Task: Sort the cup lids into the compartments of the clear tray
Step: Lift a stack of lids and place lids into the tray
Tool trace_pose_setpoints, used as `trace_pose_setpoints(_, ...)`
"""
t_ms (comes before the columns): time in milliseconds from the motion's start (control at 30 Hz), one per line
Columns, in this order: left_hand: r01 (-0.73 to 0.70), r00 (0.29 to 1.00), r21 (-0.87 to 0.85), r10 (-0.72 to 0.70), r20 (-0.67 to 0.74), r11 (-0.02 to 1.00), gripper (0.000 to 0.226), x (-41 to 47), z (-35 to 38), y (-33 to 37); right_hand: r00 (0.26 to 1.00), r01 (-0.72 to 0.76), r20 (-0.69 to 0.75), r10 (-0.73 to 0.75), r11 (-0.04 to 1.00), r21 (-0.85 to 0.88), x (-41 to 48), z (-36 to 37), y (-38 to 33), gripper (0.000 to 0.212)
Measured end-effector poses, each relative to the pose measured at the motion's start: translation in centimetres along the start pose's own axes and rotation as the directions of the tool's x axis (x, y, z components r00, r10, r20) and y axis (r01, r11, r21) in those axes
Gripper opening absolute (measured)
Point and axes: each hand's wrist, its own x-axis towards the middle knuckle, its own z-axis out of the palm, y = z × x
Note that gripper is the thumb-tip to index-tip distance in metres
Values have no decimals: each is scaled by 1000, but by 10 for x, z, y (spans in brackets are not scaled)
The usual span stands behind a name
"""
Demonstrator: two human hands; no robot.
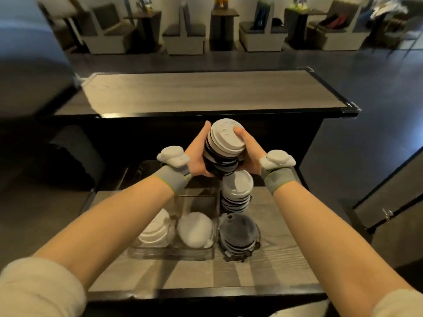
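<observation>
Both hands are raised above the table (274,259), the left hand (199,156) and the right hand (249,154) clasping a mixed stack of lids (223,152), white on top and black beneath, from either side. Below them the clear tray (174,252) holds white lids (194,228) in its near compartments. Just beside its right edge stand another mixed stack (237,193) and a pile of black lids (238,232).
</observation>
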Motion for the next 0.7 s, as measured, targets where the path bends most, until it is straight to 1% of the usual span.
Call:
trace_pose_setpoints(67,-49,983,-23,44,-179,999,62,-3,-31,-4,999,-32,23,33,998,-53,6,26,7,46)
trace_pose_setpoints(100,-72,976,-46,61,-210,996,54,-3,-38,-7,999,-40,27,42,997,-71,8,30,10,50)
trace_pose_setpoints(133,-106,973,-79,87,-212,991,48,-7,-50,-9,997,-41,54,47,994,-97,12,41,14,51)
trace_pose_setpoints(167,-134,973,-122,107,-205,984,47,-8,-62,-12,995,-40,89,51,992,-121,14,50,16,49)
trace_pose_setpoints(233,-161,972,-206,118,-206,965,55,-16,-88,-15,988,-48,136,68,989,-142,20,69,21,49)
trace_pose_setpoints(267,-165,973,-238,119,-198,957,53,-21,-101,-15,985,-51,158,75,987,-151,24,78,24,51)
trace_pose_setpoints(333,-168,978,-269,126,-165,949,44,-29,-125,-19,975,-50,205,88,982,-182,30,95,30,53)
trace_pose_setpoints(400,-165,984,-279,136,-118,946,44,-37,-150,-21,972,-36,221,86,975,-221,38,115,38,54)
trace_pose_setpoints(467,-148,988,-284,130,-81,947,45,-40,-166,-25,973,34,231,29,964,-265,42,125,45,51)
trace_pose_setpoints(533,-135,990,-298,114,-88,945,45,-43,-182,-28,964,131,262,-42,934,-332,47,138,49,47)
trace_pose_setpoints(600,-145,988,-309,123,-89,940,47,-43,-197,-31,957,252,248,-152,857,-449,51,150,51,45)
trace_pose_setpoints(633,-157,987,-309,134,-94,938,49,-42,-203,-34,947,318,218,-238,803,-503,54,155,51,44)
trace_pose_setpoints(667,-166,985,-310,140,-104,936,50,-41,-209,-36,923,384,201,-328,752,-536,57,159,51,43)
trace_pose_setpoints(700,-168,984,-319,140,-109,933,49,-39,-214,-38,893,446,215,-395,711,-544,58,164,51,42)
